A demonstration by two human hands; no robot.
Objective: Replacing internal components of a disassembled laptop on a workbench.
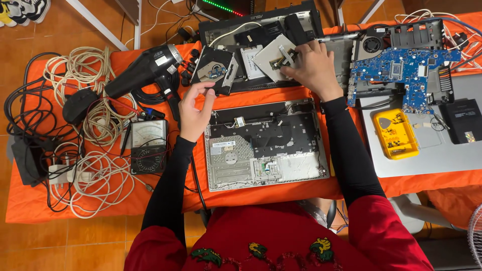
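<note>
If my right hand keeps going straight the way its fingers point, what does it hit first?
Your right hand points up and left, fingertips already on the flat silver drive with a metal bracket. Beyond that, it would probably meet the black laptop chassis behind; depth is unclear.

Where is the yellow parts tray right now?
The yellow parts tray lies at right in the head view, on a grey laptop lid, just below the blue circuit board.

A white rectangular label (223, 144) sits on the open laptop base (266, 145), at its left. The black heat gun (145, 70) bears a small white label (161, 60). The meter (148, 145) shows a pale dial face (149, 134).
</note>
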